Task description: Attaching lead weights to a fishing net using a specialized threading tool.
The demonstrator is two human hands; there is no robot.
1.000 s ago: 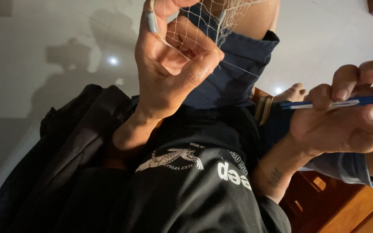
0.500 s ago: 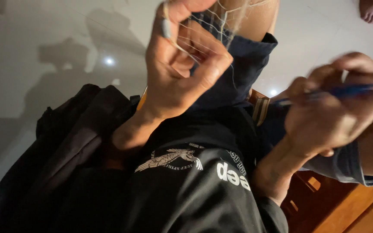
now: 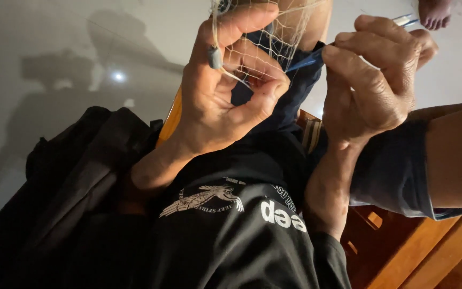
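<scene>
Fingers (image 3: 252,101) of your left hand (image 3: 217,101) curl round into a ring, thumb tip meeting fingertip, and they pinch the net (image 3: 263,51) between them. At the far left a dark bag (image 3: 76,176) lies slumped against your side on the pale floor (image 3: 54,59), which carries a bright spot of reflected light. Your left hand rises from the black sleeve, palm toward you, with the pale mesh draped over its forefinger and running up out of view. A small grey weight (image 3: 214,56) hangs on the net's edge cord, right against the forefinger. Behind the mesh sits your knee in dark blue shorts (image 3: 290,85).

Just beside it, your right hand (image 3: 372,85) is closed on a blue needle (image 3: 316,56). Thumb and bent fingers clamp its shaft. The blue end points left into the mesh, touching it near your left fingertips; the paler end sticks out past the knuckles at the upper right. The two hands are near each other, not touching.

Below them your black shirt (image 3: 231,230) with a white print fills the lower middle. At the lower right is a wooden seat (image 3: 423,246), and a bare foot (image 3: 435,13) shows at the top right corner.
</scene>
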